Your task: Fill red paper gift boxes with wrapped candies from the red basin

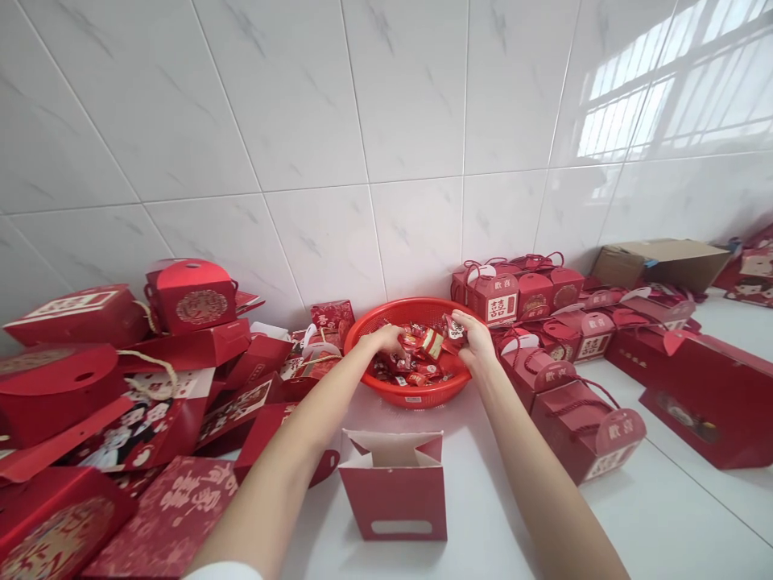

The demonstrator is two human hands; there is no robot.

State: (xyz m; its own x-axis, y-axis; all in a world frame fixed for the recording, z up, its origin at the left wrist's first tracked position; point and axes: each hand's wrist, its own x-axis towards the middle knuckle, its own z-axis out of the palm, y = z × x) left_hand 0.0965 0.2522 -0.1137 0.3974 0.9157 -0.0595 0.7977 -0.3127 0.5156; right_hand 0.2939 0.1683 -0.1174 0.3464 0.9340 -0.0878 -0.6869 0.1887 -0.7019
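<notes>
Far left: red gift boxes (196, 302) lie in an uneven heap, stacked and tilted, some flattened. Heap's right edge comes close to the basket and runs behind the left forearm; little room to move on this side.

Left hand (390, 341): inside the basket's rim at the left, fingers bent down among wrapped sweets (418, 377). Fingertips hidden; cannot tell whether it grips one.

Centre: red basket (412, 399), back rim near the tiled wall (416, 225). In front of it, open red box (398, 495) stands upright, mouth up, between the forearms. A strip of white tabletop (465, 451) shows between box and basket; more shows on the box's right, up to the right forearm.

Right hand (476, 337): over the basket's right rim, fingers narrowed on a red packet (454, 327) with a pale print.

Right: handled boxes (589, 427) in rows, nearest ones just beyond the right forearm. Behind them, cardboard box (661, 251) near the wall. Far right: large red box (718, 395), tabletop showing between it and the rows.
</notes>
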